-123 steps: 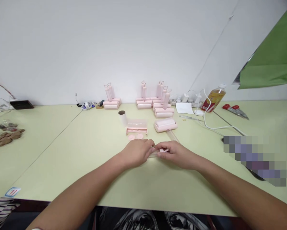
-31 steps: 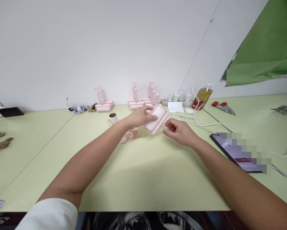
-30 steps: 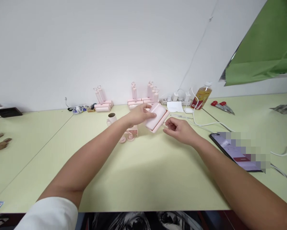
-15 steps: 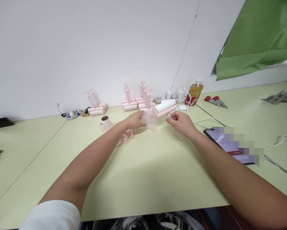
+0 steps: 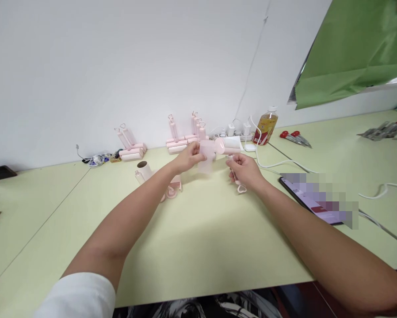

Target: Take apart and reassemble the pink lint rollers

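Finished pink lint rollers [image 5: 181, 137] are stood along the wall on the pale green bench [image 5: 198, 247]. A drink bottle [image 5: 265, 126], red-handled scissors [image 5: 293, 137], a power strip [image 5: 233, 132] and a cardboard tube [image 5: 144, 169] are seen nearby.

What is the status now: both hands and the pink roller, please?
Left hand gripping translucent cover. Right hand closed on pink lint roller handle, roller raised above table. Nothing between hands.
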`<state>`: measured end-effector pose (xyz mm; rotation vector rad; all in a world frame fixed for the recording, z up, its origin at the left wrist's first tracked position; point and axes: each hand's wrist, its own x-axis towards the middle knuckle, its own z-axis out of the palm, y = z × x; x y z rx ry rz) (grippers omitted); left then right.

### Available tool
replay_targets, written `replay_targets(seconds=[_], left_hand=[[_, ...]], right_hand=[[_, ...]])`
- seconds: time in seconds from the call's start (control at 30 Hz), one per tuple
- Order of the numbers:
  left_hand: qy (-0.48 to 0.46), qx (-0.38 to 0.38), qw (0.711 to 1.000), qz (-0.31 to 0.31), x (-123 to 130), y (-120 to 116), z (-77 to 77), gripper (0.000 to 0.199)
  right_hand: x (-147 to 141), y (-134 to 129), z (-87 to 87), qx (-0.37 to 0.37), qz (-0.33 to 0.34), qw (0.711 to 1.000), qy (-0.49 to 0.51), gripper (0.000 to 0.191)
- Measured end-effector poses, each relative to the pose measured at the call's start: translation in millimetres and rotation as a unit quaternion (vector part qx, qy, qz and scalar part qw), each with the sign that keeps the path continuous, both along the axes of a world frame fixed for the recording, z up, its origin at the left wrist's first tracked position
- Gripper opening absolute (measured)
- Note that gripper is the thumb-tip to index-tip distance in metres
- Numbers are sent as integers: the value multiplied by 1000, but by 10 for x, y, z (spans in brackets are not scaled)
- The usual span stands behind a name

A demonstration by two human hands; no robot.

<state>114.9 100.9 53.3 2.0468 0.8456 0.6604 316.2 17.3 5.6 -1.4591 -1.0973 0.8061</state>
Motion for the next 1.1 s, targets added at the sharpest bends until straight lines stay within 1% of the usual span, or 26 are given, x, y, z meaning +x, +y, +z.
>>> replay_targets(seconds=[0.03,0.1,0.17,0.23,0.37,0.5,0.57,0.63,0.73,0.83,0.9,0.97,1.03,1.1], left_hand=[[25,13,1000,12,-22,28,9,44],[123,58,991,20,-68,60,11,45],[224,100,969,14,-104,64,-16,48],[278,127,952,9,-124,56,-68,50],[309,141,940,12,-146,68,-184,52],[334,155,930,14,-197,72,-218,55],[342,163,925,14,-241,35,-216,62],[352,181,918,9,-297,-21,-221,74],[378,220,899,-5,-385,-98,-251,90],[391,240,889,-2,-453,-127,-284,94],[383,245,891,7,-481,-131,-282,91],[351,251,902,13,-498,-151,-251,85],[277,246,929,24,-506,-211,-193,78],[150,201,967,48,-508,-324,-122,67]], right_hand=[[1,2,7,3,-8,1000,5,28],[0,4,12,11,-12,1000,7,28],[-3,3,8,21,-12,1000,3,27],[-10,0,0,28,-12,1000,-6,25],[-21,1,-18,25,-9,999,-25,22],[-25,3,-28,24,-11,999,-32,22],[-27,1,-27,27,-13,999,-33,22],[-31,-3,-23,29,-13,999,-33,24],[-37,-3,-24,30,-11,999,-32,25],[-44,5,-39,31,-8,999,-34,26],[-50,5,-44,29,-8,999,-39,27],[-62,-12,-33,26,-4,998,-54,26],[-87,-53,-1,28,7,996,-84,24],[-135,-119,45,44,36,989,-140,23]])
